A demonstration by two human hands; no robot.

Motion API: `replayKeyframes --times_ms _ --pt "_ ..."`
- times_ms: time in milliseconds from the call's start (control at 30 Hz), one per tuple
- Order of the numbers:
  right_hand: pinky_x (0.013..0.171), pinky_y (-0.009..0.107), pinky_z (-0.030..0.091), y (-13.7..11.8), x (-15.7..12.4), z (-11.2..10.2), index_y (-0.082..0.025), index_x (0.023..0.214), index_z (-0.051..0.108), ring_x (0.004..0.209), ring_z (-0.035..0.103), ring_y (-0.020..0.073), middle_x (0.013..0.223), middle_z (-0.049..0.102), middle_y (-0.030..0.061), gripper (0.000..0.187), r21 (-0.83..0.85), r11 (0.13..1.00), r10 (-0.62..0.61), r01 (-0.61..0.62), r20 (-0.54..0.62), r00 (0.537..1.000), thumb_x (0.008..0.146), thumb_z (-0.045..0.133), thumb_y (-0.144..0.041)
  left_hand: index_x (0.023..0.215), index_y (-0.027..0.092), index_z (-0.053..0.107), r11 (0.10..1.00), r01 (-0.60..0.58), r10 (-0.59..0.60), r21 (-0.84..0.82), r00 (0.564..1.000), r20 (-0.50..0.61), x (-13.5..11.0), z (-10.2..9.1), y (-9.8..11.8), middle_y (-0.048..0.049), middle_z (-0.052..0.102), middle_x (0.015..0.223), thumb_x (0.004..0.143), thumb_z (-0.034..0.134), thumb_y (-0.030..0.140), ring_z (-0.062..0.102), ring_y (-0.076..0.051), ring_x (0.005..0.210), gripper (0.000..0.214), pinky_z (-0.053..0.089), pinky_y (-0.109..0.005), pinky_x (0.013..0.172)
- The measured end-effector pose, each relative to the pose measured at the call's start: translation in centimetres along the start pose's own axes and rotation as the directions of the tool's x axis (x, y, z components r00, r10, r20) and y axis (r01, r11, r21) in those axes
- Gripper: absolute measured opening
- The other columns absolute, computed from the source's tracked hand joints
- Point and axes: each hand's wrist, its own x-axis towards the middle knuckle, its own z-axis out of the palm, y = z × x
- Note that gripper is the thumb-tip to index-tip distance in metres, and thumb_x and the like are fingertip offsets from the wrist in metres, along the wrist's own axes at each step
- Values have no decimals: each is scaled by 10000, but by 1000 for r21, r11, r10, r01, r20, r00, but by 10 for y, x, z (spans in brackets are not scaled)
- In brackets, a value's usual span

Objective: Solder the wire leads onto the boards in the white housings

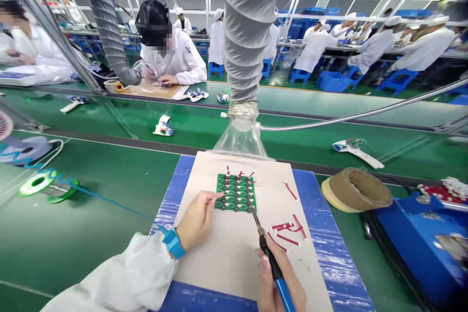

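A green circuit board (236,193) with rows of dark round components lies flat near the top of a cream pad (219,268), which sits on a blue-edged mat (325,248). The person's left hand (195,222) rests at the board's left edge, its fingertips pinched together on a thin pale sliver (218,198), too fine to tell whether it is tweezers or a wire. The right hand (272,278) is closed in a pen grip round a blue-handled soldering iron (268,253), its metal tip angled in at the board's lower right corner, very near it, though contact cannot be told. Short red-and-white wires (285,239) lie loose on the pad to the right, and more stand at the board's top edge. Good work here favours a steady wrist braced on the pad, the tip meeting pad and lead together, and the left fingers kept clear of the hot tip. A blue wrist strap (172,243) circles the left wrist, and a glass funnel (241,139) hangs beyond the pad's far edge.
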Motion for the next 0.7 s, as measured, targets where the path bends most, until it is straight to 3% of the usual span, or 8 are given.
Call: replayKeyframes --times_ms 167,333,500,600,633,700 --pt "696 205 516 3 -4 1 -197 1080 665 747 699 135 877 725 43 288 -58 998 -22 24 32 999 956 509 -405 1013 184 569 998 -59 58 -13 995 -79 5 -6 -6 -110 673 1058 991 354 234 665 -189 1007 222 528 -322 892" --pt "649 230 539 25 17 -13 -207 1140 639 748 717 172 867 738 60 282 -217 936 -269 278 72 961 977 452 -342 844 185 628 981 -185 191 53 970 -148 10 -9 -10 -65 648 885 955 453 196 640 -162 866 208 519 -256 790" --pt "722 253 531 34 99 -45 -205 1189 629 807 705 178 971 729 60 286 -436 771 -493 465 53 868 907 579 -208 845 211 744 967 -222 245 127 946 -212 11 -10 -18 -39 659 802 930 545 282 659 -139 746 227 534 -193 681" --pt "852 285 513 37 160 -62 -185 1194 631 858 694 175 1031 720 65 340 -476 649 -661 593 32 750 858 625 -132 898 231 776 971 -213 234 108 940 -247 12 -12 -24 -4 627 666 928 563 365 646 -113 610 254 526 -154 575" --pt "863 283 505 41 179 -67 -188 1199 633 866 690 170 1038 718 61 346 -501 629 -681 595 13 732 857 625 -133 914 238 781 975 -204 221 91 942 -254 12 -13 -26 6 616 630 925 567 392 639 -107 574 263 522 -144 551" --pt "836 272 497 53 216 -76 -197 1197 640 841 687 164 1016 725 51 318 -585 625 -650 517 -23 760 881 615 -214 911 259 792 982 -182 190 54 950 -249 13 -12 -32 12 623 600 907 584 454 641 -105 544 285 524 -131 524"
